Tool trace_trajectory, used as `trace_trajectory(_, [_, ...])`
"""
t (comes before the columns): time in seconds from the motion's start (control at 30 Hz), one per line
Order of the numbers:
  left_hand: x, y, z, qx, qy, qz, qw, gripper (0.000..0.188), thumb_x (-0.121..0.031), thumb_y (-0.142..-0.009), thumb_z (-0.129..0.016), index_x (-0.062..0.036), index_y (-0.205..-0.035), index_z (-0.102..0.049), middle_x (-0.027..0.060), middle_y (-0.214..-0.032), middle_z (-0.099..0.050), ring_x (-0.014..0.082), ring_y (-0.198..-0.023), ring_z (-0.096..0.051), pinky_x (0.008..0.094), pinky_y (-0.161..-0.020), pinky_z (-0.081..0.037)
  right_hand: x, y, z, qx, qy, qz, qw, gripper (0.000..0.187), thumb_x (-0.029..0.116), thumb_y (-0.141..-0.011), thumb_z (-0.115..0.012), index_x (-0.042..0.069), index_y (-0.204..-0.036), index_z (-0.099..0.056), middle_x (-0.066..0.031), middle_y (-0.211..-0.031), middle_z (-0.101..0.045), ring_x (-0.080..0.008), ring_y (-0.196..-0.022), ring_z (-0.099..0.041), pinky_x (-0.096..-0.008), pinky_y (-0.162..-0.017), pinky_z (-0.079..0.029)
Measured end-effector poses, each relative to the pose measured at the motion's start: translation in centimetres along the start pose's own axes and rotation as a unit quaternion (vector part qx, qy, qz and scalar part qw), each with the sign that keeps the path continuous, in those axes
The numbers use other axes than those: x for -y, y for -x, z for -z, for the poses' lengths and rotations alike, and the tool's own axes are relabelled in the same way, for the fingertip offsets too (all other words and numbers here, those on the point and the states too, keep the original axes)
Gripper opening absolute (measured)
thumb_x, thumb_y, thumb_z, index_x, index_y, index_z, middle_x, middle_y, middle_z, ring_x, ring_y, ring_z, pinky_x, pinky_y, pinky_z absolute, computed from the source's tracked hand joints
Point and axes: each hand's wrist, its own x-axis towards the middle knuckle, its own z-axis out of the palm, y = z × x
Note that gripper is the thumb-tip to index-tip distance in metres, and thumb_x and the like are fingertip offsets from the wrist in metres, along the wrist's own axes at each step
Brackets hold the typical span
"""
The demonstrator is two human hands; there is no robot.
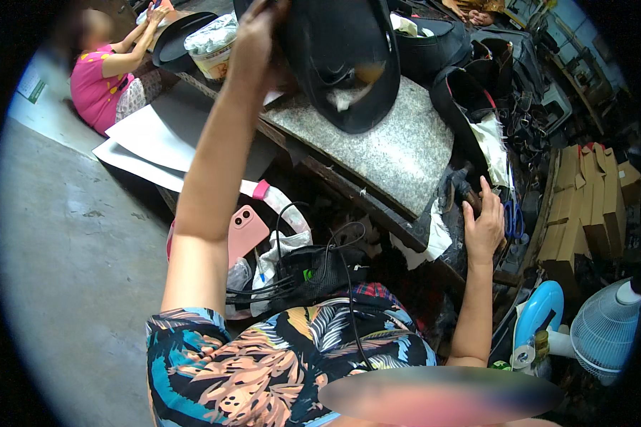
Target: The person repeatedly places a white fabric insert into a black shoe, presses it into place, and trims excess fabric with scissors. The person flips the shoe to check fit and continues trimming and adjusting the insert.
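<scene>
My left hand (255, 39), blurred at the top of the view, is closed at the edge of a black, bag-like piece with a curved rim (345, 60). That piece hangs over a speckled stone slab (406, 135) on the workbench, with some pale material showing inside its lower end. My right hand (486, 224) lies at the bench's right side with its fingers apart. Just beside its fingertips is a dark, rounded tool handle (466, 191), and blue-handled scissors (513, 219) lie to its right.
Below the bench edge, a pink phone (248, 231) and looped black cables lie on a bag. White sheets (153, 146) stick out at left, near a seated person in pink (103, 89). Black bags (434, 50) crowd the back. Cartons (580, 206) and a fan (605, 331) stand at right.
</scene>
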Motion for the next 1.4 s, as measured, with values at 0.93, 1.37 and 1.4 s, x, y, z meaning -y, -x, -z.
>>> trace_trajectory(0.93, [3.6, -13.5, 2.1, -0.041, -0.566, -0.508, 0.648, 0.073, -0.052, -0.100, -0.048, 0.0049, -0.144, -0.042, 0.0312, -0.150, -0.039, 0.0422, -0.144, -0.032, 0.0460, -0.120, -0.022, -1.7, -10.1, -1.2, -0.025, -0.091, 0.025, 0.995, 0.076, 0.014, -0.078, -0.078, 0.018, -0.148, -0.047, -0.0152, -0.135, -0.061, -0.0345, -0.123, -0.057, -0.0438, -0.102, -0.047])
trace_trajectory(1.37, [6.9, 4.3, -5.3, 0.259, -0.398, -0.556, 0.682, 0.049, -0.010, -0.093, -0.060, -0.0005, -0.140, -0.049, 0.0256, -0.144, -0.046, 0.0418, -0.138, -0.042, 0.0489, -0.115, -0.035, 9.4, -7.2, -0.5, -0.114, 0.017, 0.275, 0.955, 0.054, 0.013, -0.084, -0.069, 0.023, -0.137, -0.062, -0.0052, -0.089, -0.073, -0.0241, -0.084, -0.069, -0.0333, -0.070, -0.055])
trace_trajectory(1.4, [7.3, 5.0, -4.8, 0.294, -0.434, -0.515, 0.678, 0.051, 0.001, -0.088, -0.056, -0.0014, -0.138, -0.051, 0.0252, -0.138, -0.050, 0.0420, -0.133, -0.047, 0.0470, -0.111, -0.041, 10.2, -6.1, -1.0, -0.098, -0.018, 0.276, 0.956, 0.052, 0.013, -0.083, -0.070, 0.020, -0.134, -0.063, -0.0049, -0.090, -0.073, -0.0242, -0.088, -0.069, -0.0336, -0.071, -0.055])
